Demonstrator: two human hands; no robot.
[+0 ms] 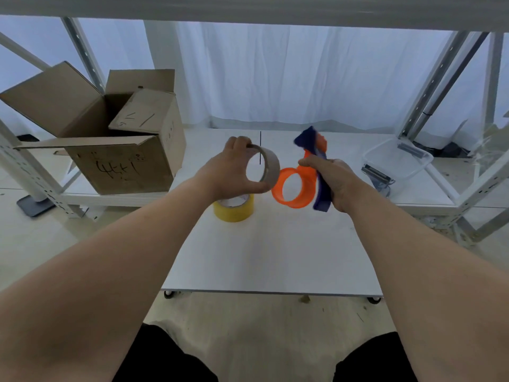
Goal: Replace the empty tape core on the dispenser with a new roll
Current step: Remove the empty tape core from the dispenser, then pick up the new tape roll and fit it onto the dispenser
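Matt brown cardboard core (271, 166), bare and dull. Glossy orange plastic spool (296, 188) on a blue plastic dispenser (321, 172). Shiny yellow tape roll (234, 209), slick looking. Smooth matt white surface (270, 252). Rough brown cardboard box (115, 153), clear plastic tub (396, 164), white painted metal rack (429, 86).

The empty tape core (268, 165) is showing plain grey-brown cardboard. The dispenser (308, 172) is showing bright orange on its spool ring and dark blue on its handle. The new roll (234, 209) is glowing yellow. The worktop (272, 252) is looking plain white. The cardboard box (110, 139) is wearing brown with black handwritten marks.
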